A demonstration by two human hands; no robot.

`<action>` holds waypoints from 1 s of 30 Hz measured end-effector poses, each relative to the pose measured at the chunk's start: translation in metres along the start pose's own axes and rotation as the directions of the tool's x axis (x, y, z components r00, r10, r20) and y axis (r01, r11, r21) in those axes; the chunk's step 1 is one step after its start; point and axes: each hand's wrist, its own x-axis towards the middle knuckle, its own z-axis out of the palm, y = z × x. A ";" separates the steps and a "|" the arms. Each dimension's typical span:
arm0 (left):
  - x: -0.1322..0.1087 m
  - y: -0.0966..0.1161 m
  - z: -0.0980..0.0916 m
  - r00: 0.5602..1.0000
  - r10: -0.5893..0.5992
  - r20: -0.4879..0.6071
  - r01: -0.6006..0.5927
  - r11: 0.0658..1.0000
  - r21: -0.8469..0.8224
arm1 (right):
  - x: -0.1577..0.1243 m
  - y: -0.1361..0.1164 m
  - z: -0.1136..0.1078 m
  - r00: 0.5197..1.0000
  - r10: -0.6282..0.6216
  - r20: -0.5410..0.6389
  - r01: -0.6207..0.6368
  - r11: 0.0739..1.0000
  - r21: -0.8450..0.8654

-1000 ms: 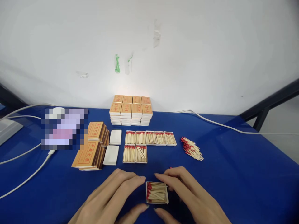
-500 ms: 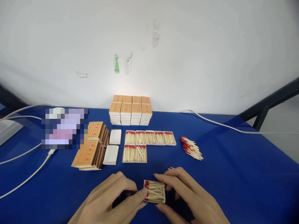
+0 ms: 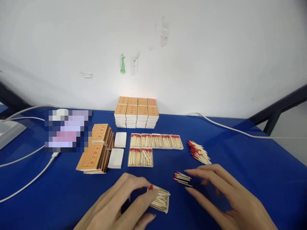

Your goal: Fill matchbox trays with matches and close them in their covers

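At the front of the table lies a white matchbox tray [image 3: 167, 206] filled with red-headed matches [image 3: 161, 199]. My left hand [image 3: 120, 199] is closed on its left side, one finger lying over the match heads and the thumb by the near edge. My right hand [image 3: 223, 195] is open, thumb and index finger apart, just right of a few loose matches [image 3: 182, 179] on the table. The fingertips are close to these matches; whether they touch cannot be made out.
Filled matchbox trays [image 3: 157, 140] stand in two rows further back. A match pile [image 3: 199, 152] lies right of them. White trays [image 3: 116, 158] and orange matchbox sleeves [image 3: 92, 156] are at left, near a blurred device [image 3: 69, 131]. Stacked matchboxes [image 3: 136, 111] stand by the wall.
My right hand has left the tray and moved right to the loose matches. My left hand still touches the tray, which is now turned slightly. The view has shifted a little.
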 end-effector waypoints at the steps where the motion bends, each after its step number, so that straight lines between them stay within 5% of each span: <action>1: 0.000 0.000 -0.001 1.000 0.017 0.017 -0.017 1.000 0.022 | 0.000 0.003 0.000 1.000 0.000 0.006 0.000 1.000 -0.022; 6: 0.008 -0.002 -0.005 0.993 0.089 0.078 -0.092 0.995 0.042 | 0.001 -0.001 0.009 0.997 -0.023 0.074 0.025 0.999 -0.036; 19: -0.001 0.000 0.004 0.995 -0.104 0.008 0.104 0.994 -0.017 | 0.007 -0.015 0.018 0.962 -0.255 0.097 0.270 0.943 -0.193; 30: -0.005 0.003 0.007 0.982 -0.183 0.051 0.188 0.977 -0.104 | 0.016 -0.055 0.037 0.871 -0.396 0.290 0.454 0.875 -0.169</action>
